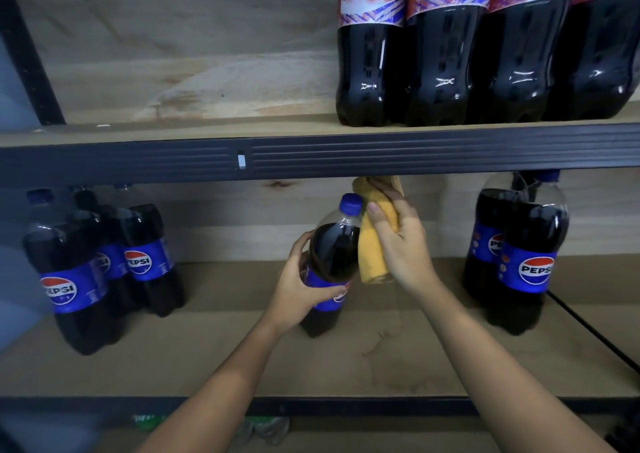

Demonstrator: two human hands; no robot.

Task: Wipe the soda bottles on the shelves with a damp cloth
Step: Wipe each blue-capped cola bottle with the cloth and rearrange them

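Gripping a dark cola-filled plastic Pepsi bottle with a blue cap and blue label [332, 262], the left hand [298, 297] has its fingers and thumb curled round the label band; bottle tilted, cap leaning right, base low over or on the lower brown board shelf [207, 355] — contact not clear; right hand [398, 245] clutches a folded yellow-orange cloth [372, 241], fingers wrapped over it, thumb on its front; cloth lies against the right shoulder and neck of the held bottle, its top edge reaching up just under the dark ribbed metal shelf rail [311, 156]; both forearms bare, entering from the bottom edge.

Left on the same shelf: a cluster of upright Pepsi bottles with blue labels [100, 265], packed touching, well apart from the held one; right: a pair of upright Pepsi bottles [519, 255], one in front of the other, with a thin black cable [595, 335] trailing beside them to the right edge; faint wet-looking stain [384, 352] on the board beneath the right forearm.

Upper shelf, right portion: a row of large dark cola bottles with red-and-white Coca-Cola labels [450, 54], standing side by side at the board's front edge; pale wooden back panel [173, 54] behind; dark metal upright post [31, 61] at far left; below the bottom rail, something green and blurred, not identifiable.
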